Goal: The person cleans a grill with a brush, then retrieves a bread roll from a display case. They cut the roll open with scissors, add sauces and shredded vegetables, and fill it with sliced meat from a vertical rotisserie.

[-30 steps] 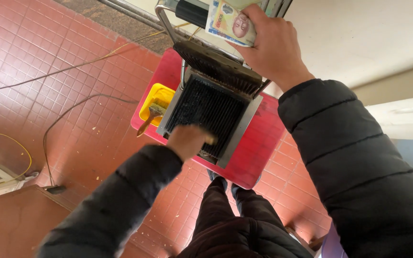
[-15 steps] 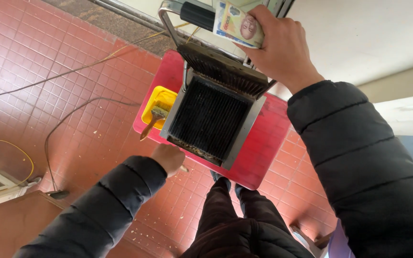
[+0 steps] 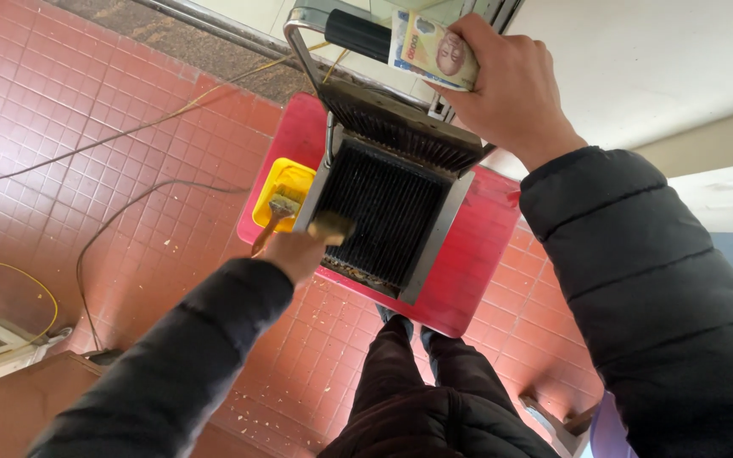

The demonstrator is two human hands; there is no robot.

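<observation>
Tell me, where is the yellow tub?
In the head view, the yellow tub sits on the red table, against the left side of the open grill, just beyond the left hand.

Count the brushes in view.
2. One brush is in the left hand over the grill plate; another brush rests in the yellow tub. None appear hidden.

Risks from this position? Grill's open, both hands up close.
1. The left hand holds a brush right over the ribbed grill plate; if the plate is hot, the fingers could burn.
2. The right hand props the lid while gripping banknotes; a slip may drop the lid onto the left hand.
</observation>
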